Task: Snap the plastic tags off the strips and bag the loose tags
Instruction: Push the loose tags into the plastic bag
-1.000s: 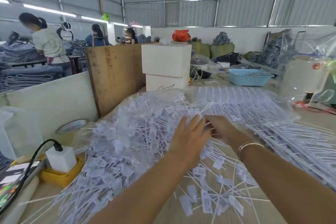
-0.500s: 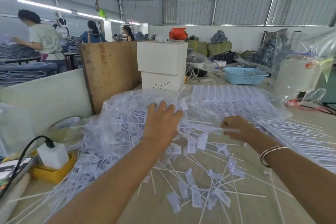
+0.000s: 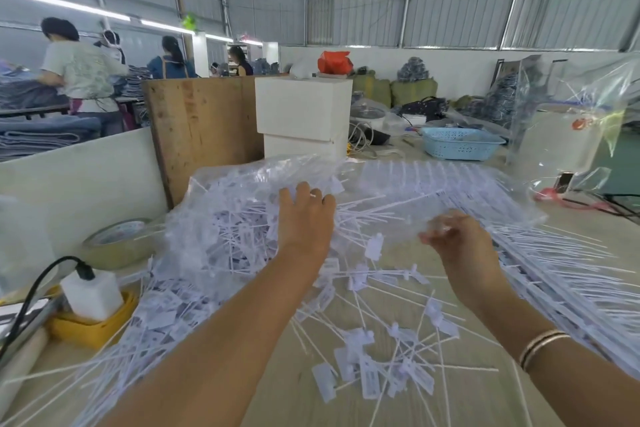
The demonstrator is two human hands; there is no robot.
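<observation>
Head cam: left hand (image 3: pixel 304 218) lies flat, fingers straight, pressing the heap of loose tags (image 3: pixel 221 253) inside the clear bag (image 3: pixel 381 180) — right hand (image 3: pixel 457 239) pinches the bag's edge. Unsnapped strips (image 3: pixel 561 274) sit right on the table (image 3: pixel 478 402).

We've got a pale wooden table (image 3: pixel 485 399) here, with loose white tags (image 3: pixel 374 371) scattered right on it up front, a heap of them in a clear bag (image 3: pixel 221 229) on the left, uncut strips (image 3: pixel 571 291) along the right, plus a tape roll (image 3: pixel 119 243), yellow tray (image 3: pixel 90 333) and blue basket (image 3: pixel 460 144) farther out.
</observation>
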